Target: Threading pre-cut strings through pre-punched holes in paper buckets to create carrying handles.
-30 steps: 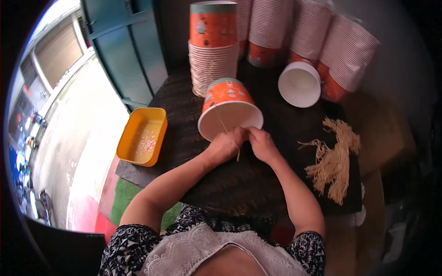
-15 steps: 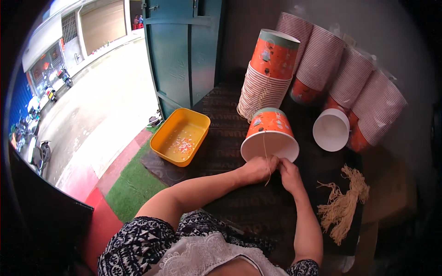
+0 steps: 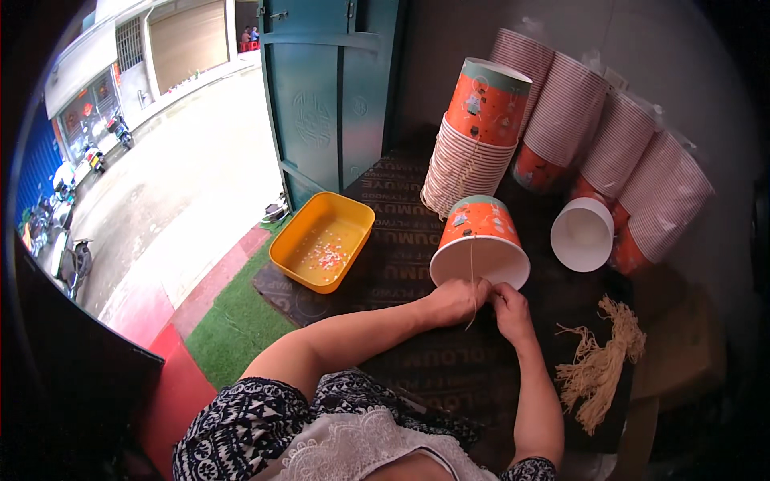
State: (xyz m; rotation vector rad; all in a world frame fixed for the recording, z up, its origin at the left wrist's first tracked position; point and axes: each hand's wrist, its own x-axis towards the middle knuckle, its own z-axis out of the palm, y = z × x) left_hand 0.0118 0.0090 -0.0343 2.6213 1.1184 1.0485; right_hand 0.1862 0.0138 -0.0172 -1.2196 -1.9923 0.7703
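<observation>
tub: orange paper tub with a green-grey base band, tipped on its side on the bench, wide mouth toward the person.
string: a thin tan string runs from the tub's upper rim down across the mouth, its loose end beside the left hand.
left hand: the left hand is at the tub's lower rim, fingers closed; what they pinch is hidden.
right hand: the right hand is just beside it, fingertips drawn together near the rim; anything between them cannot be made out.
bench surface: dark board, faint rows of printed lettering, corner exposed at left.
behind tub: upright stack of tubs, nested base up.
left of bench: yellow tray with pink and white bits on its floor.
right of bench: loose bundle of tan strings; above it, a white-lined tub on its side.
far edge: tall plastic-wrapped stacks, leaning, before a grey wall.
room: blue-green metal door; green mat and red flooring below.
outside: bright pavement, parked scooters, closed shutter.
</observation>
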